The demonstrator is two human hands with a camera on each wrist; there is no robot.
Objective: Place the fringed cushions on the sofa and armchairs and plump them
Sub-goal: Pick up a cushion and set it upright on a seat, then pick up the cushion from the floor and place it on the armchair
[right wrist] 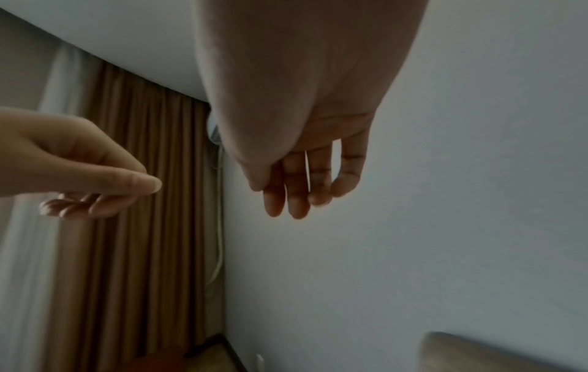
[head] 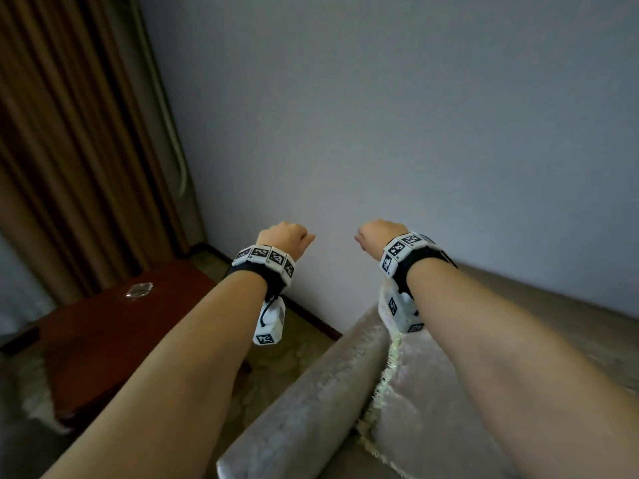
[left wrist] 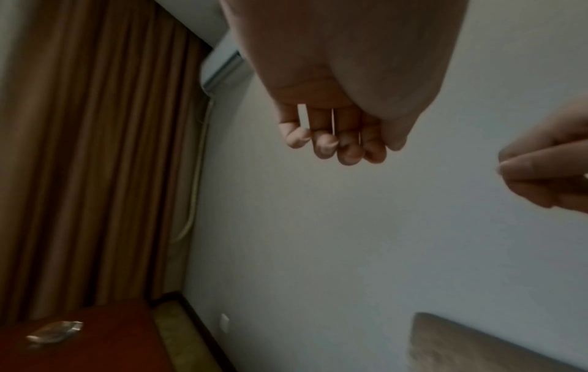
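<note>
Both hands were raised in front of the wall (head: pixel 415 115), empty. The left hand (head: pixel 283 238) hung with fingers loosely curled; the right hand (head: pixel 380 233) had fingers relaxed, nearly straight. Below the right forearm, a fringed cushion (head: pixel 425 402) leaned on the sofa (head: pixel 311 392), against its left arm. A table (head: pixel 114 326) stood further left.

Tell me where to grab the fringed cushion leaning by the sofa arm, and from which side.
Take the cushion by its two side edges near the top, coming down from above with both hands. It stands against the sofa arm, fringe along its left edge; the left hand and right hand hang empty above it.
</note>
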